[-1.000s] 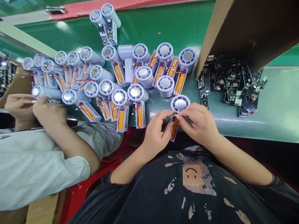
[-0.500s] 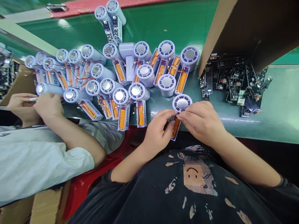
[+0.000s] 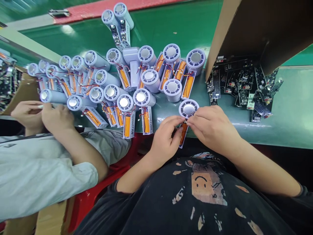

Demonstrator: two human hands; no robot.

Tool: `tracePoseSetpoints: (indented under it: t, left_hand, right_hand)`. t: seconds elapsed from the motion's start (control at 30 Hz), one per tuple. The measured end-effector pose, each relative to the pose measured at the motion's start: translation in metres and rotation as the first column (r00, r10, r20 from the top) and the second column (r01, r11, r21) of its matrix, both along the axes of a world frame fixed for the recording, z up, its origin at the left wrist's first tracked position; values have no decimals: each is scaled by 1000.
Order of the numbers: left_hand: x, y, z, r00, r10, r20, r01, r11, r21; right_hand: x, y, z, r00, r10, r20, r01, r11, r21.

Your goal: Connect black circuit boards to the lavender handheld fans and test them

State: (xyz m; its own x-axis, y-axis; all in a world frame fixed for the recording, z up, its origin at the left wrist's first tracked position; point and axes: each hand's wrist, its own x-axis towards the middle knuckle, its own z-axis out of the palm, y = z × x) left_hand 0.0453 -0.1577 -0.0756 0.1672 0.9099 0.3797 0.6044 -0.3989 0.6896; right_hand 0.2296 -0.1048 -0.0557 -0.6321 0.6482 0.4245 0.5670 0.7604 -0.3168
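A: What is shown as done on the near fan (image 3: 189, 108)?

B: The orange battery (image 3: 183, 135) is seated in its open handle, uncovered, at the front edge of the bench (image 3: 288, 107). Boards are seen fitted in the two rear fans (image 3: 126, 14).

A: And the hands?

B: A small pale piece is pinched by the right hand (image 3: 212, 125); the left hand (image 3: 166, 138) is held narrow beside the handle (whether anything is gripped there cannot be told).

A: The surroundings?

B: Loose circuit boards (image 3: 244, 86) are heaped by a cardboard panel (image 3: 223, 36); another person's hands (image 3: 57, 119) are seen at the left.
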Motion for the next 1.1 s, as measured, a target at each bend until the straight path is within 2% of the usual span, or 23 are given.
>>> tracePoseSetpoints:
  t: [0.1, 0.23, 0.43, 0.63, 0.83, 1.0, 1.1]
  left_hand:
    - [0, 0, 1, 1000, 1, -21, 0, 1000, 11]
    - [0, 0, 2, 999, 8, 49, -5, 998, -66]
    - [2, -1, 0, 992, 14, 125, -2, 995, -101]
    - [2, -3, -2, 990, 43, 135, -20, 985, -170]
    - [4, 0, 0, 999, 32, -21, -31, 999, 12]
    - [7, 1, 1, 999, 25, -29, -24, 999, 42]
    - [6, -1, 0, 1000, 0, -17, 1, 999, 40]
  right_hand:
    - [0, 0, -2, 1000, 1, -11, 0, 1000, 21]
    - [-2, -1, -8, 998, 0, -67, 2, 1000, 19]
    - [-3, -3, -8, 994, -48, -102, 51, 998, 29]
    - [-7, -8, -9, 985, -98, -142, 107, 993, 55]
    - [-10, -13, -9, 982, -132, -137, 145, 986, 87]
    - [-8, -12, -11, 979, -116, -166, 137, 984, 117]
    - [-4, -6, -14, 974, -64, -216, 74, 997, 38]
